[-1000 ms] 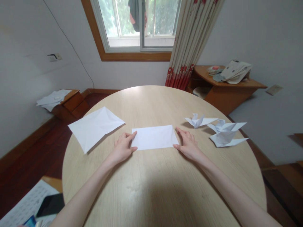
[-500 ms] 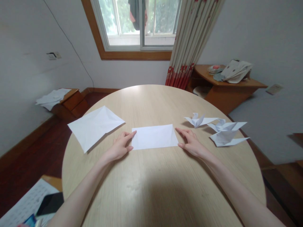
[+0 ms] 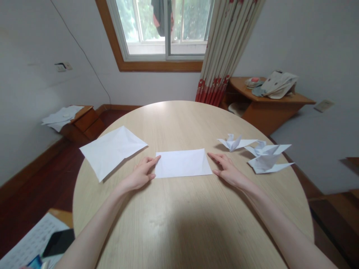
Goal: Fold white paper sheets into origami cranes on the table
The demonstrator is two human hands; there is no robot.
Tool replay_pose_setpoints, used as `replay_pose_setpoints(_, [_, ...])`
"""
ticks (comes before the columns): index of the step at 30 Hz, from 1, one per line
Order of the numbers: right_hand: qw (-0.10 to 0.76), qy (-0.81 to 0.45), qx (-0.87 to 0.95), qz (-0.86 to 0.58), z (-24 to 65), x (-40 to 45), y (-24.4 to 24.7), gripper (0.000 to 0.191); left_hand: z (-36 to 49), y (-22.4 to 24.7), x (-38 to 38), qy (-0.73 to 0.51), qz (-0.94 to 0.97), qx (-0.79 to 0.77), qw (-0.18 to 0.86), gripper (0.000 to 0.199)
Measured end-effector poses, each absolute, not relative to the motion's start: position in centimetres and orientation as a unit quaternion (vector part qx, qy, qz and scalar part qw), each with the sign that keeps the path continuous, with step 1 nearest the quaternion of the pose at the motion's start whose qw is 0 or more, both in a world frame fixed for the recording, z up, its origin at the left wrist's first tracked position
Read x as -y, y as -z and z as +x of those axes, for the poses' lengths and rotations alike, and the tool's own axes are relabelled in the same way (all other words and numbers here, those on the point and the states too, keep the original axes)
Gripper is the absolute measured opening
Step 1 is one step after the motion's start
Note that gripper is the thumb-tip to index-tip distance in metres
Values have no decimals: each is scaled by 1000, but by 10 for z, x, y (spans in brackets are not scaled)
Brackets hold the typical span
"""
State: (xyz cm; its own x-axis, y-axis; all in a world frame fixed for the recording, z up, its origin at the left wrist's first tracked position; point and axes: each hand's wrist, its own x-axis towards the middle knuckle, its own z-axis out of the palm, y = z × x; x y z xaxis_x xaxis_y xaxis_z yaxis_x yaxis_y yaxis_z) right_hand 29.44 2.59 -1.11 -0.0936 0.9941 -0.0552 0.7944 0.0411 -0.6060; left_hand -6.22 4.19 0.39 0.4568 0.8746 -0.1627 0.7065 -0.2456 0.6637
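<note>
A white sheet of paper folded into a long rectangle (image 3: 182, 163) lies flat in the middle of the round wooden table (image 3: 157, 224). At its left end rests my left hand (image 3: 142, 172), thumb and forefinger apart, with the forefinger on the upper left corner. My right hand (image 3: 226, 170) lies beside the right end, its fingers spread and the tips at or just off the paper's edge. Neither hand grips anything. To the left is a larger creased sheet of paper (image 3: 113, 151). Several folded paper cranes (image 3: 263, 162) stand on the right.
Papers cover a small cabinet (image 3: 86, 121) at the far left. At the lower left are a dark phone (image 3: 59, 242) and a printed sheet (image 3: 28, 243). A wooden desk (image 3: 280, 112) with a cloth bag (image 3: 280, 84) stands at the back right, near the curtain (image 3: 224, 56).
The right fingertips have come slightly away from the paper's lower right corner. Otherwise the hands and papers look almost unchanged; the view has shifted a little.
</note>
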Motion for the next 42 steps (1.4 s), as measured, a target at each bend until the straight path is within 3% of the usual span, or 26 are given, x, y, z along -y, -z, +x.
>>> replay_pose_setpoints(5, [258,-219,684,-646,291,-24,22,54,-59,-8,-39,-187,743,-525,370,61])
replay_pose_setpoints(11, [350,-73,694,-624,268,-16,21,46,-37,-8,-37,-360,604,-577,417,87])
replay_pose_setpoints(16, [356,2,747,-561,250,0,4,46,-23,-18,-26,-453,606,-545,363,48])
replay_pose_setpoints(19, [364,18,773,-519,247,6,-4,50,-19,-26,-15,-476,649,-517,292,32])
replay_pose_setpoints(25, [407,-4,777,-480,248,13,-14,59,-14,-33,3,-502,740,-439,89,18])
replay_pose_setpoints(29, [413,-24,798,-437,249,17,-19,67,-13,-36,9,-524,776,-349,-36,21])
replay_pose_setpoints(33, [404,-19,823,-399,250,20,-21,76,-12,-39,14,-503,811,-282,-97,31])
replay_pose_setpoints(36, [394,1,840,-374,252,22,-27,72,-11,-38,17,-473,840,-237,-123,35])
replay_pose_setpoints(42, [394,22,874,-285,257,31,-51,48,-3,-29,26,-440,870,-171,-142,23])
